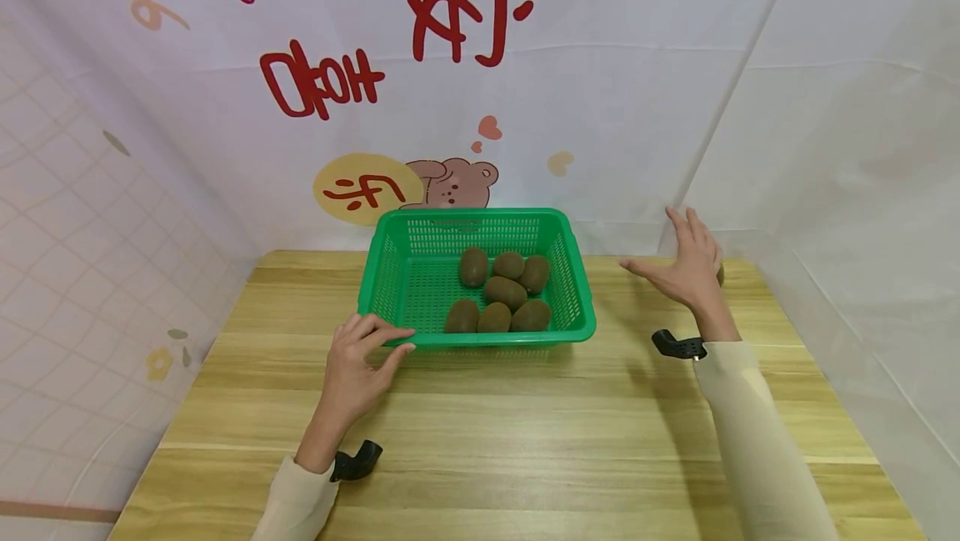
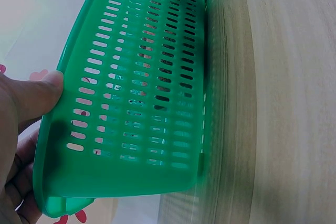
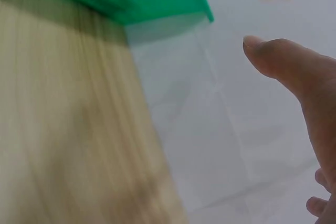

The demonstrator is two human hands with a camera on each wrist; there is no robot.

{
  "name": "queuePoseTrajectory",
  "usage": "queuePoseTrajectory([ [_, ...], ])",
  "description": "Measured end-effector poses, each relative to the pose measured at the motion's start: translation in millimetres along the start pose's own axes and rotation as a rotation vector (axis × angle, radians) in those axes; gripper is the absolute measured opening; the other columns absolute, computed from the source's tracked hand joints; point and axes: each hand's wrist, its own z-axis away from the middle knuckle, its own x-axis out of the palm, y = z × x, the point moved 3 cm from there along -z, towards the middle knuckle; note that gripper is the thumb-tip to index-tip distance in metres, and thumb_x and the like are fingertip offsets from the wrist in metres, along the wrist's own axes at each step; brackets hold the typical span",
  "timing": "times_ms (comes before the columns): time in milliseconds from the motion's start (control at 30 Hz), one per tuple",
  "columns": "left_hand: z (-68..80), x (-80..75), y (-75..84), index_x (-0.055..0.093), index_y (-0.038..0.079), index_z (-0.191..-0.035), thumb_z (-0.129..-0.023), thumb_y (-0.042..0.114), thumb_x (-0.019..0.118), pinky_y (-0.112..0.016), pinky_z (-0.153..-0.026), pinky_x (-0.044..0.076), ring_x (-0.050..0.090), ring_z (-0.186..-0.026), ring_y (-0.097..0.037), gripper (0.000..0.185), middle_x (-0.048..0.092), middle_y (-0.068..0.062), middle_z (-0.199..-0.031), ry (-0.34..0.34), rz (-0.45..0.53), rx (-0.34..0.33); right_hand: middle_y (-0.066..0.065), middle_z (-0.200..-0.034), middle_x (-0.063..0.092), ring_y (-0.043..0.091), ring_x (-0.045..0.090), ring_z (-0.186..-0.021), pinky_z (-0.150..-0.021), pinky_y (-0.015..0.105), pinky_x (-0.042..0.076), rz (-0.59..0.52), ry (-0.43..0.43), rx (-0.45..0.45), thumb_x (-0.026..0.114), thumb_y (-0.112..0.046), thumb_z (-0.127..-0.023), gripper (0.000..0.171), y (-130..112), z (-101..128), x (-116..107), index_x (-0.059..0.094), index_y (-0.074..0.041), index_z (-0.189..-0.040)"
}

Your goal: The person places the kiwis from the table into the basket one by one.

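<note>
A green plastic basket [image 1: 477,340] stands at the back of the table with several brown kiwis [image 1: 505,294] inside, mostly in its right half. At its front left corner my left hand [image 1: 358,370] pinches the rim, thumb outside and fingers over the edge. The left wrist view shows that thumb [image 2: 39,95] against the slotted wall. My right hand [image 1: 690,266] is raised to the right of the basket, fingers spread and thumb pointing left, holding nothing. Just beyond it another kiwi [image 1: 721,274] peeks out, mostly hidden by the hand.
The wooden table [image 1: 525,441] extends in front of the basket. A white printed cloth [image 1: 615,124] hangs behind it, and more cloth closes in the left and right sides. Each wrist carries a black camera mount [image 1: 358,461].
</note>
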Motion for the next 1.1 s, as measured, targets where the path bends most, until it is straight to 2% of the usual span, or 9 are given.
queuePoseTrajectory([
  [167,-0.1,-0.6,0.6,0.083,0.017,-0.099,-0.076,0.009,0.089,-0.040,-0.080,0.038,0.051,-0.081,-0.017,0.025,0.067,0.002,-0.088,-0.003,0.000,-0.004,0.016,-0.173,-0.004,0.050,-0.004,-0.157,-0.115,0.079,0.002,0.006,0.003,0.059,0.081,-0.058,-0.081,0.118,23.0,0.7,-0.9,0.009,-0.023,-0.167],
  [333,-0.1,0.1,0.1,0.083,0.016,-0.099,-0.078,0.012,0.089,-0.039,-0.081,0.038,0.052,-0.082,-0.017,0.023,0.067,0.002,-0.088,-0.001,0.004,0.003,0.020,-0.172,-0.009,0.052,-0.008,-0.156,-0.114,0.081,0.002,-0.023,-0.009,0.109,0.081,-0.056,-0.083,0.118,43.2,3.5,-2.4,0.007,-0.018,-0.167],
  [533,0.2,0.6,0.1,0.083,0.017,-0.099,-0.074,0.007,0.090,-0.041,-0.082,0.038,0.052,-0.082,-0.017,0.027,0.067,0.002,-0.088,-0.002,0.009,0.001,0.024,-0.171,-0.012,0.056,-0.009,-0.154,-0.115,0.081,0.002,-0.038,-0.020,0.169,0.077,-0.061,-0.084,0.121,67.0,4.9,-3.0,0.001,-0.017,-0.167],
  [833,0.4,-0.2,-0.1,0.083,0.017,-0.099,-0.076,0.010,0.089,-0.042,-0.083,0.038,0.052,-0.083,-0.018,0.025,0.067,0.002,-0.088,-0.011,0.006,-0.007,0.025,-0.171,-0.002,0.056,0.001,-0.154,-0.118,0.076,0.007,-0.082,0.010,0.221,0.076,-0.058,-0.087,0.120,91.6,6.1,-1.1,0.000,-0.010,-0.166],
  [1100,0.6,0.1,0.1,0.083,0.016,-0.099,-0.077,0.010,0.089,-0.039,-0.081,0.036,0.053,-0.084,-0.018,0.024,0.067,0.001,-0.088,-0.004,0.009,-0.005,0.030,-0.169,0.000,0.058,0.007,-0.153,-0.115,0.076,0.021,-0.163,0.002,0.309,0.072,-0.054,-0.092,0.115,105.3,7.9,-2.6,-0.003,-0.007,-0.165],
])
